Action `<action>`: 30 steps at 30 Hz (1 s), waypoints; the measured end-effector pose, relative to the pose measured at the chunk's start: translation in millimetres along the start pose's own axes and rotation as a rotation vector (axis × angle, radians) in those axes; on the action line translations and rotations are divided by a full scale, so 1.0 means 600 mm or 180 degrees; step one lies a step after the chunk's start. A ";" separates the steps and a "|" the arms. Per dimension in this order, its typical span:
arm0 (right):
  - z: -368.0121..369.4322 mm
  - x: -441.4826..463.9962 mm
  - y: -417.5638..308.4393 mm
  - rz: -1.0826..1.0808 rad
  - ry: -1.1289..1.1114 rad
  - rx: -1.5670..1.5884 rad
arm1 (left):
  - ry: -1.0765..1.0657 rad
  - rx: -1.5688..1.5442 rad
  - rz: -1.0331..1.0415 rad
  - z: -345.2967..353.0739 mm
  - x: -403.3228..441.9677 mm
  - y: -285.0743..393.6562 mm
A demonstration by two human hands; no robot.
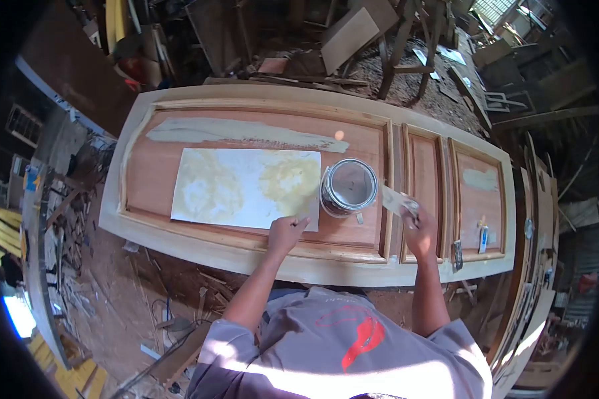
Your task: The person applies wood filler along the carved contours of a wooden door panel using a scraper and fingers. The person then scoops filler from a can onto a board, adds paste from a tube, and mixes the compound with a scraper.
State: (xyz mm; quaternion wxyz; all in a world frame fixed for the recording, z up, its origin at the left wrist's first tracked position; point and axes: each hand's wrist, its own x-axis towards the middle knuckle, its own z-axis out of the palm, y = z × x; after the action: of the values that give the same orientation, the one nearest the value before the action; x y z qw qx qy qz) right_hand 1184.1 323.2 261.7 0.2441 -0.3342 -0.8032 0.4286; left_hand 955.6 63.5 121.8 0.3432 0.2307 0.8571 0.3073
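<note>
A wooden panel door (pixel 293 271) lies flat in front of me, with pale filler smears (pixel 246 132) on its panels. On its large panel rests a white board (pixel 239 186) with yellowish stains. Just right of the board stands an open metal can (pixel 351 186), its round mouth facing up. My left hand (pixel 287 235) is closed at the board's lower right corner; what its fingers pinch is unclear. Right of the can, my right hand (pixel 419 229) grips a flat putty knife (pixel 394 199) with a whitish, smeared blade pointing toward the can.
A blue-and-white tube (pixel 483 238) and a dark-handled tool (pixel 457 255) lie at the door's right end. Wooden trestle legs (pixel 406 56) and scrap boards stand beyond the far edge. Long boards (pixel 529 266) lean at the right, and offcuts litter the floor (pixel 113 292).
</note>
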 end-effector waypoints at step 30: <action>0.267 0.216 0.075 0.0012 -0.2225 -0.2499 | -0.1106 -0.0016 0.2148 0.005 0.043 0.044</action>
State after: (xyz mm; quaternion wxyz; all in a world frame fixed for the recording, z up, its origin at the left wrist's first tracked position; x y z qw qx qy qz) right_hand 1005.2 354.1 154.6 -0.1828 -0.2391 -0.9362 0.1817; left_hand 945.7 99.3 126.7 0.3635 0.5479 0.6611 0.3613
